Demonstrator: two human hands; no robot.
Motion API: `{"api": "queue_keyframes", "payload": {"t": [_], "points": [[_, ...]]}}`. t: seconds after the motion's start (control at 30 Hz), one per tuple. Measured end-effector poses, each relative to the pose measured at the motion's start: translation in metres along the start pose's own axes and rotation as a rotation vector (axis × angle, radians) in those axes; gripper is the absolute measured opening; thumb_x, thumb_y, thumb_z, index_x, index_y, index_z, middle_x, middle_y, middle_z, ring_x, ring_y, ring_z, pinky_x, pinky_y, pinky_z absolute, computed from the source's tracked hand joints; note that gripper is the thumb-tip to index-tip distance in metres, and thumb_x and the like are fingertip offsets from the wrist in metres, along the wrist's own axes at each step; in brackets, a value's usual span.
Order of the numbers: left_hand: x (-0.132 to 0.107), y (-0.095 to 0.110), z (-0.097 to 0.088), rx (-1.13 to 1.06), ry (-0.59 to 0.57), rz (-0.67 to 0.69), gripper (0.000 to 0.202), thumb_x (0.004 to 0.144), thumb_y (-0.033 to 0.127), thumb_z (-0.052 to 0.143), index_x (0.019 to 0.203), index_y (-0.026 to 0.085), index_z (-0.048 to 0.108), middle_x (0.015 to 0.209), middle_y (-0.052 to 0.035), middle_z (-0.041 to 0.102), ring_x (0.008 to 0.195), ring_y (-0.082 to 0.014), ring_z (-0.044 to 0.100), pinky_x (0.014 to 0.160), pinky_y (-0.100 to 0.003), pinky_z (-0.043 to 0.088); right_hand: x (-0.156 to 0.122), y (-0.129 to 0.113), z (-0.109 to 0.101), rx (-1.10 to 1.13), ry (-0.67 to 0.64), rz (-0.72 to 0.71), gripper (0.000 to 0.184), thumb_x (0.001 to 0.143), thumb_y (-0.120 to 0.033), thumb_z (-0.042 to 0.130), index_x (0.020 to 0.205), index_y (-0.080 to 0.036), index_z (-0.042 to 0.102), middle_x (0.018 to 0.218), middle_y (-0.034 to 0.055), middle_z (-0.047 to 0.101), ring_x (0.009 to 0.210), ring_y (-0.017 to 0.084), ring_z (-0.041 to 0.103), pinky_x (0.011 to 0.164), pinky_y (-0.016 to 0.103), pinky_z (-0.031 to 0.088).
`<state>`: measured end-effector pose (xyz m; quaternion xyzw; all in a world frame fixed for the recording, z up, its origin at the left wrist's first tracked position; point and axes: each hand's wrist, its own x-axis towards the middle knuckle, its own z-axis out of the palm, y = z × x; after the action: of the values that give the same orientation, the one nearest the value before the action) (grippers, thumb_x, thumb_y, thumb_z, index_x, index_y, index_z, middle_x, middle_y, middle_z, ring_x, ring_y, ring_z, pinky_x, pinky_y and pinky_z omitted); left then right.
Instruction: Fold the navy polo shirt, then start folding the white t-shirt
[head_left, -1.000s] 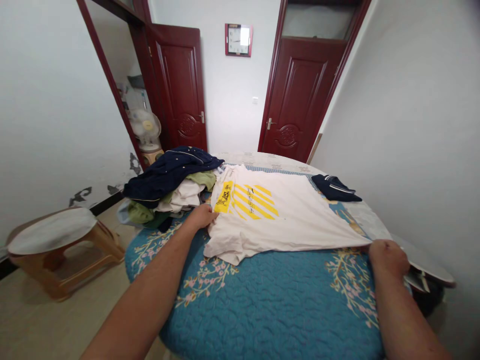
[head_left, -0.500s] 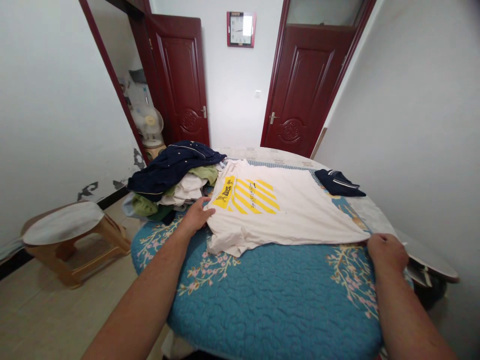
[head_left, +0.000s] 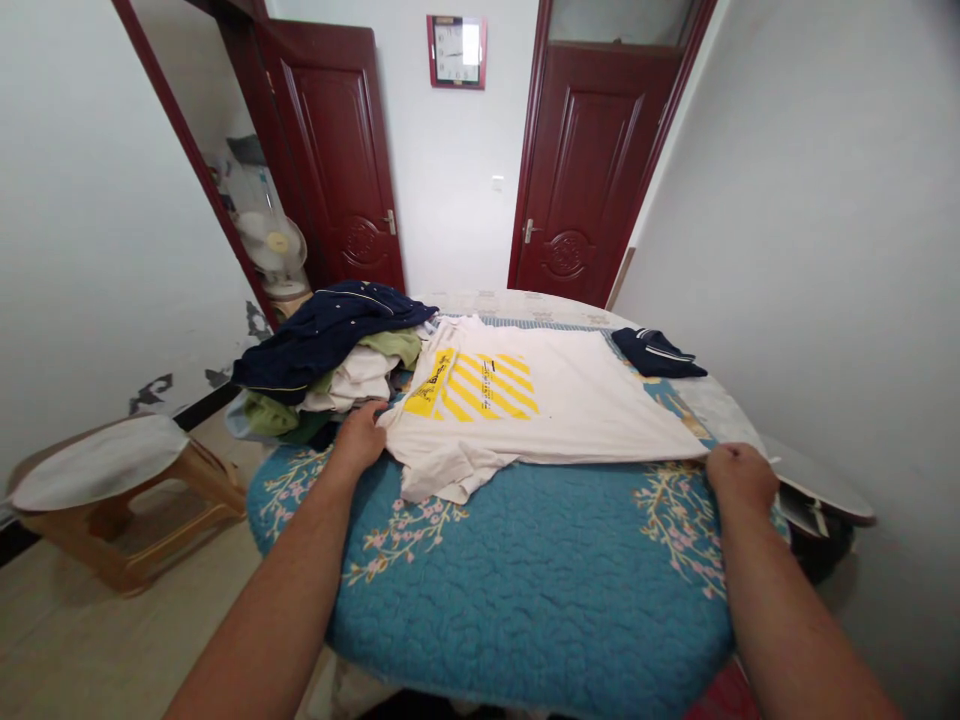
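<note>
A white T-shirt [head_left: 577,385] with a yellow striped print lies spread sideways over the blue quilted cloth [head_left: 540,570]. Its shoulder end is at the left and its hem at the right. My left hand [head_left: 361,436] is closed on the shirt near the shoulder, beside the clothes pile. At the other end, my right hand [head_left: 741,478] grips the near corner of the hem in a fist. Between them the near edge is stretched fairly straight, while one sleeve [head_left: 457,470] lies crumpled toward me.
A heap of clothes with a navy garment [head_left: 330,335] on top sits at the table's left. A folded dark garment [head_left: 656,354] rests at the right back. A stool [head_left: 105,480] stands on the floor at left, and a round-topped seat [head_left: 825,490] at right.
The view has shifted slightly, so most things appear further left. Both hands keep their hold on the shirt, and its near edge looks straighter and the sleeve more spread out.
</note>
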<state>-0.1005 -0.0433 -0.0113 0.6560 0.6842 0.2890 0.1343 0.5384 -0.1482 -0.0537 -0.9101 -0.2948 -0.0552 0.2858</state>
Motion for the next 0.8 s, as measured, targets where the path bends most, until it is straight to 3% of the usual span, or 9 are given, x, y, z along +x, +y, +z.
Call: {"api": "queue_keyframes", "payload": {"t": [0.17,0.27,0.33,0.4,0.5,0.6,0.7,0.77,0.8], "points": [[-0.018,0.013,-0.009,0.065,0.127,0.110,0.042,0.088,0.033,0.062,0.125,0.015,0.070,0.114,-0.0139,0.070,0.106,-0.0279,0.065,0.099,-0.037,0.050,0.001,-0.002,0.000,-0.025,-0.041,0.016,0.042,0.092,-0.032,0.050,0.115,-0.016,0.081,0.110,0.0210,0.076,0.098,0.033,0.067,0.077,0.040,0.041],[-0.048,0.028,-0.018,-0.065,-0.072,0.319,0.048,0.091,0.050,0.064,0.128,0.020,0.070,0.114,-0.0104,0.071,0.100,-0.0254,0.066,0.095,-0.037,0.052,0.000,-0.004,-0.002,-0.031,-0.045,0.024,0.043,0.093,-0.032,0.049,0.119,-0.016,0.079,0.113,0.0206,0.076,0.098,0.031,0.067,0.077,0.038,0.040],[-0.071,0.038,-0.020,-0.074,-0.238,0.447,0.053,0.085,0.052,0.074,0.131,0.025,0.071,0.120,-0.0099,0.073,0.109,-0.0279,0.066,0.101,-0.039,0.050,-0.002,-0.005,-0.003,-0.028,-0.057,0.026,0.043,0.093,-0.032,0.049,0.120,-0.016,0.079,0.114,0.0204,0.076,0.099,0.030,0.066,0.078,0.038,0.040],[-0.091,0.044,-0.021,-0.043,-0.331,0.478,0.041,0.084,0.047,0.074,0.119,0.025,0.077,0.117,-0.0103,0.075,0.112,-0.0303,0.066,0.103,-0.041,0.048,-0.003,-0.006,-0.004,-0.014,-0.068,0.028,0.043,0.093,-0.031,0.049,0.119,-0.015,0.079,0.114,0.0205,0.076,0.100,0.030,0.066,0.079,0.037,0.040],[-0.106,0.049,-0.026,-0.097,-0.507,0.430,0.025,0.091,0.040,0.061,0.102,0.026,0.078,0.101,-0.0066,0.077,0.098,-0.0264,0.069,0.091,-0.035,0.050,-0.005,-0.007,-0.006,0.018,-0.055,0.026,0.043,0.093,-0.030,0.049,0.119,-0.014,0.079,0.113,0.0204,0.076,0.101,0.030,0.066,0.081,0.037,0.040],[-0.100,0.050,-0.043,-0.133,-0.730,0.362,0.025,0.091,0.041,0.060,0.103,0.025,0.076,0.089,-0.0014,0.074,0.084,-0.0220,0.067,0.077,-0.029,0.049,-0.006,-0.008,-0.008,0.053,-0.016,0.026,0.043,0.093,-0.030,0.049,0.117,-0.013,0.080,0.113,0.0192,0.076,0.101,0.030,0.066,0.082,0.036,0.041],[-0.079,0.049,-0.058,-0.113,-0.852,0.374,0.024,0.088,0.041,0.064,0.100,0.022,0.073,0.089,-0.0007,0.072,0.086,-0.0209,0.065,0.077,-0.028,0.048,-0.006,-0.008,-0.010,0.073,0.024,0.036,0.043,0.092,-0.030,0.049,0.117,-0.013,0.081,0.113,0.0178,0.077,0.100,0.030,0.066,0.082,0.036,0.042],[-0.066,0.048,-0.062,-0.108,-0.815,0.416,0.023,0.089,0.040,0.064,0.099,0.022,0.072,0.092,-0.0014,0.071,0.088,-0.0204,0.065,0.079,-0.028,0.048,-0.007,-0.007,-0.011,0.081,0.053,0.038,0.043,0.092,-0.029,0.049,0.116,-0.013,0.081,0.113,0.0172,0.077,0.099,0.030,0.066,0.081,0.036,0.042],[-0.062,0.048,-0.062,-0.102,-0.735,0.430,0.023,0.090,0.039,0.062,0.101,0.022,0.072,0.094,-0.0018,0.071,0.088,-0.0202,0.064,0.079,-0.029,0.048,-0.007,-0.007,-0.011,0.085,0.064,0.039,0.044,0.092,-0.029,0.048,0.116,-0.013,0.081,0.112,0.0171,0.077,0.099,0.030,0.066,0.082,0.036,0.042]]}}
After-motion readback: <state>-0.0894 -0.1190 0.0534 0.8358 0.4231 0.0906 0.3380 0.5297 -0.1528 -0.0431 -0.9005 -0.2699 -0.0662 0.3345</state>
